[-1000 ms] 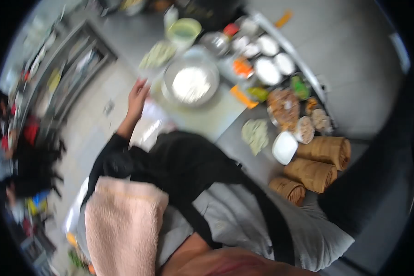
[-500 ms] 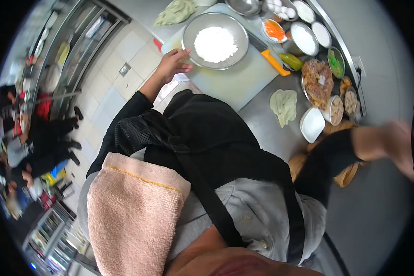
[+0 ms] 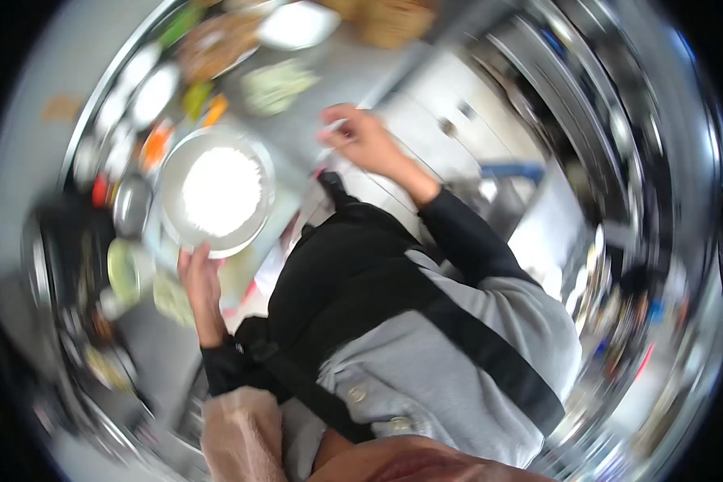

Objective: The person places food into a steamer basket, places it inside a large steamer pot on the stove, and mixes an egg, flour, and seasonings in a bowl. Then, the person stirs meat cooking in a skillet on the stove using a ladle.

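A metal mixing bowl [image 3: 268,173] holding a mound of white powder [image 3: 223,191] rests on a pale cutting board [image 3: 245,271]. My left hand [image 3: 202,283] is at its near rim, fingers stretched out and apart, fingertips touching or just over the edge. My right hand [image 3: 365,143] is raised right of the bowl, clear of it, with fingers curled toward the thumb. Blur hides whether anything small is between them. Beyond the bowl, an orange knife handle [image 3: 215,110] shows beside a green pepper-like vegetable [image 3: 196,100].
A pale leafy piece [image 3: 275,87] lies on the steel counter, another [image 3: 173,300] left of my left hand. A white dish [image 3: 299,26], a plate of browned meat [image 3: 217,44] and several small bowls line the back. Metal shelving [image 3: 566,92] stands at right.
The view has swung round, shifting the bowl to the left. My right arm has come in from the far right to above the counter's front edge. My left hand stays by the bowl's rim.
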